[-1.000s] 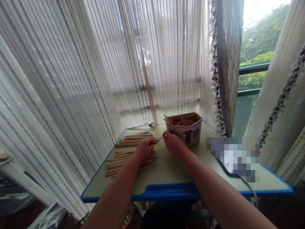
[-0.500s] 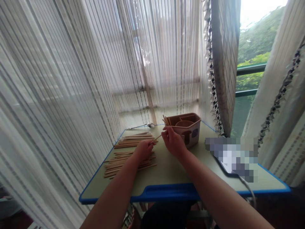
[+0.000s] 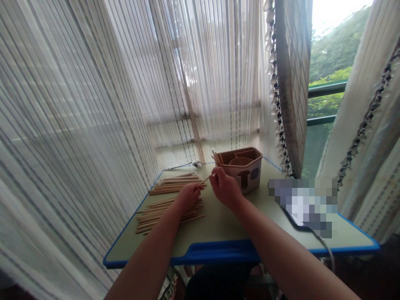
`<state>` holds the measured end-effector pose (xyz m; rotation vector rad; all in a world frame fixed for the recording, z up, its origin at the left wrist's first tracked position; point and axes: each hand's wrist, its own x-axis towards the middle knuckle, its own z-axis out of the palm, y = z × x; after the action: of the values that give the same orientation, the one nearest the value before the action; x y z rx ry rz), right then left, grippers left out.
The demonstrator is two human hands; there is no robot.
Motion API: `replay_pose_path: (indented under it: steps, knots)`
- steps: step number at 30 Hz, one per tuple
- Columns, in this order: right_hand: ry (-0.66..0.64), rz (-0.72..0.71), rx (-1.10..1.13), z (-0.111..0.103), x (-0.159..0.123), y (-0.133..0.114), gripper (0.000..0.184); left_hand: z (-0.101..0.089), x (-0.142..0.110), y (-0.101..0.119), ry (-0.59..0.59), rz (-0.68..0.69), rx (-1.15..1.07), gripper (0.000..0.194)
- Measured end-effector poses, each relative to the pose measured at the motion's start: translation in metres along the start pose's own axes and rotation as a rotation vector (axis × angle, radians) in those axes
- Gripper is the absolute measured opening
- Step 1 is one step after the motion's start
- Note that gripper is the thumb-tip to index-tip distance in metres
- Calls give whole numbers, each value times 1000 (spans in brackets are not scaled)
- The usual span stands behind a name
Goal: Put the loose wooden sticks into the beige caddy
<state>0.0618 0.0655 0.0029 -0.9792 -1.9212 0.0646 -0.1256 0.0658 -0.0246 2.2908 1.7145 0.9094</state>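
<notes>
A thin wooden chopstick [image 3: 205, 181] spans the gap between my hands. My left hand [image 3: 189, 196] is closed on its near end, above the loose chopsticks. My right hand [image 3: 225, 186] pinches the other end, just in front of the brown divided holder [image 3: 254, 179]. Several chopsticks [image 3: 216, 157] stand upright in the holder's left compartment. On the table's left lie two groups of chopsticks: a farther bundle [image 3: 165, 185] and a nearer, looser pile [image 3: 151, 218], partly covered by my left hand and forearm.
A metal ladle [image 3: 196, 164] lies at the back edge of the pale table [image 3: 228, 229], which has a blue rim. On the right is a blurred-out device [image 3: 300, 210] with a cable [image 3: 326, 246]. Sheer curtains [image 3: 225, 83] hang behind the table.
My right hand's fingers lifted and shifted along the chopstick, then closed on its end again. My left hand has stayed nearly in place. The whole view has drifted slightly.
</notes>
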Motion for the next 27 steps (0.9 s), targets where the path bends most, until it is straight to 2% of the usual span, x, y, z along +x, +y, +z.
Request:
replay_pose_path:
  steps: [3,6,8,12,15,19,21,24,27]
  knots:
    - [82,-4,16,-4,0,-1,24,0,0,0,-8,-10,0,28]
    - [111,-9,47,-6,-1,-1,27,0,0,1,-13,-29,13,29]
    - [110,5,85,-3,-1,-1,31,0,0,1,-20,-28,20,29]
    - [45,111,137,4,2,3,50,0,0,1,-19,-27,8,29]
    - [-20,129,166,7,3,6,44,1,0,1,-4,-20,-1,29]
    - [-96,22,170,9,2,5,28,1,-1,2,6,-14,-2,28]
    - [-106,-19,148,9,0,3,28,1,-1,3,7,-12,-3,28]
    - [-27,-4,115,6,-1,1,31,0,-1,4,8,-22,5,29]
    - [123,35,103,0,0,3,32,0,-2,5,-1,-28,25,30]
